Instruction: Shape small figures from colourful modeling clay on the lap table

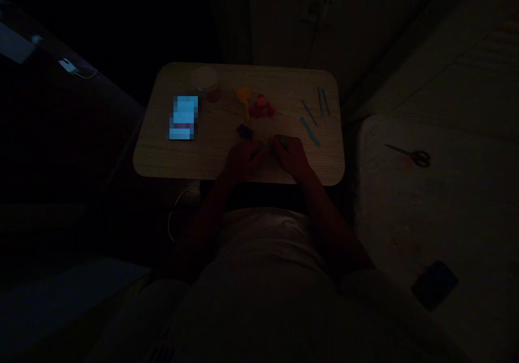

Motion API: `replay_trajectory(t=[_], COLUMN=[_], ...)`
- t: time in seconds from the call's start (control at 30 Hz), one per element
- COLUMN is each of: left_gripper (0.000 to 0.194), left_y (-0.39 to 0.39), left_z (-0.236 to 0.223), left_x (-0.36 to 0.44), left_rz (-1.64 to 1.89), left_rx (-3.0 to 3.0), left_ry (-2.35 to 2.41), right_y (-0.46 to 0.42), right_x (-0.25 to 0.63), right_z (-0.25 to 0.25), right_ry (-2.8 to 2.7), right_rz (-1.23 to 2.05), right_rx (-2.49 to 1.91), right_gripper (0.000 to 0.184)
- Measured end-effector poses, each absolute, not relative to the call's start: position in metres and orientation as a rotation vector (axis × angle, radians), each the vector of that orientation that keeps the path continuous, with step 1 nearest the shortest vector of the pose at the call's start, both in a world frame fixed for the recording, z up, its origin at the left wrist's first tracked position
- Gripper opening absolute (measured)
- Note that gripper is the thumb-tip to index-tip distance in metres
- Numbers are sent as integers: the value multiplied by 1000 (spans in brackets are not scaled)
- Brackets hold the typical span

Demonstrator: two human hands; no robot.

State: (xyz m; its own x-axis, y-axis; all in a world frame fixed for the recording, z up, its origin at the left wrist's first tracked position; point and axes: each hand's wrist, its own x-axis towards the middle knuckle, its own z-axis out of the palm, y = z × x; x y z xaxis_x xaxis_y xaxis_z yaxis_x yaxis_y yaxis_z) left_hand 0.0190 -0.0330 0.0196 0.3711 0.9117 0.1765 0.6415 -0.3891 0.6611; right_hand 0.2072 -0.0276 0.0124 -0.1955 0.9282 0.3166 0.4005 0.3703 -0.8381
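In dim light, my left hand rests low over the table near its front edge, fingers curled around what looks like a small green piece. Close beside it, my right hand is also closed, with another bit of green showing at its fingers. The material of these pieces is too dark to tell. Just beyond my left hand lies a dark purple lump. Farther back are a cluster of red pieces and an orange tool with a round head and a handle.
On the wooden table are a lit phone, a clear round container, a reddish disc, a light blue plastic knife and several thin blue sticks. Scissors and a dark rectangular object lie on the pale surface at right.
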Motion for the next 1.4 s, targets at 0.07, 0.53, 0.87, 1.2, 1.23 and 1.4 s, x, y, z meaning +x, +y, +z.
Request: replay_trajectory(t=[0.07,0.53,0.87,1.2,1.23,1.4], left_gripper=[39,35,35,40,39,39], left_y=[-33,-33,-34,-33,-33,-33], left_z=[20,19,20,17,17,18], left_x=[19,20,20,20,20,20], left_rz=[723,748,753,755,759,785], left_rx=[2139,2146,2146,2160,2162,2152], left_ry=[1342,1339,1326,1343,1340,1328], right_y=[-28,-28,-28,-26,-26,-26], right_x=[207,207,207,208,208,208], right_z=[13,17,16,12,12,13], right_ry=[-1781,-1784,-1792,-1785,-1787,-1779], right_rz=[769,773,766,751,752,755], right_rx=[-1186,-1195,-1185,-1160,-1158,-1170], right_gripper=[61,69,62,68,69,69])
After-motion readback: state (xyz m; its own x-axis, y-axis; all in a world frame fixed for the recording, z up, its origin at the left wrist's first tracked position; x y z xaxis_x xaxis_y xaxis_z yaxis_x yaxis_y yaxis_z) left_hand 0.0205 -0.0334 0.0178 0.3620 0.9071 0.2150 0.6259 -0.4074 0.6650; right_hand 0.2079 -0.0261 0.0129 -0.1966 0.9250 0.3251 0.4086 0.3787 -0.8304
